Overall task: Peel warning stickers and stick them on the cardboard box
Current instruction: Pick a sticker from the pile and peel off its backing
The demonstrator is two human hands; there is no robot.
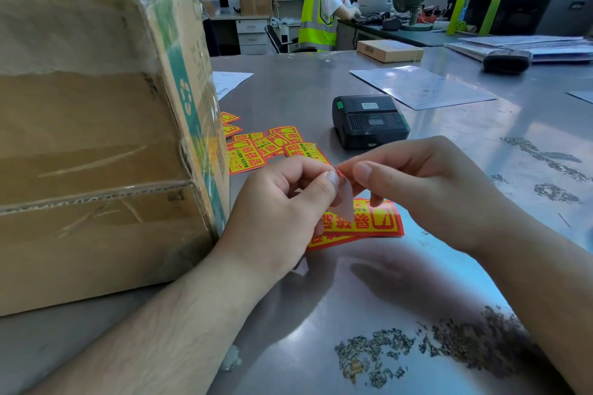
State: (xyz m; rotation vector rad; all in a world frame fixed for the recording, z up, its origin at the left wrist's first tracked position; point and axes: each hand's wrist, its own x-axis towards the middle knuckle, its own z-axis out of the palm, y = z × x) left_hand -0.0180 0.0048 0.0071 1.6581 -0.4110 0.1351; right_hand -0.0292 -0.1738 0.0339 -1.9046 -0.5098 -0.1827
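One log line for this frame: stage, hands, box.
stage: peeling | left hand: pinches red-and-yellow warning sticker | right hand: pinches same sticker's corner | brown cardboard box: beside left hand | loose stickers: on grey metal table

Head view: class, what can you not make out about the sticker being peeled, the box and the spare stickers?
All in the head view:
1. The warning sticker: the left hand and right hand pinch and cover its upper corner, so how far it is peeled is unclear.
2. The cardboard box: cut off by the left edge; far faces hidden.
3. The spare stickers: some lie behind the box; small print too small.
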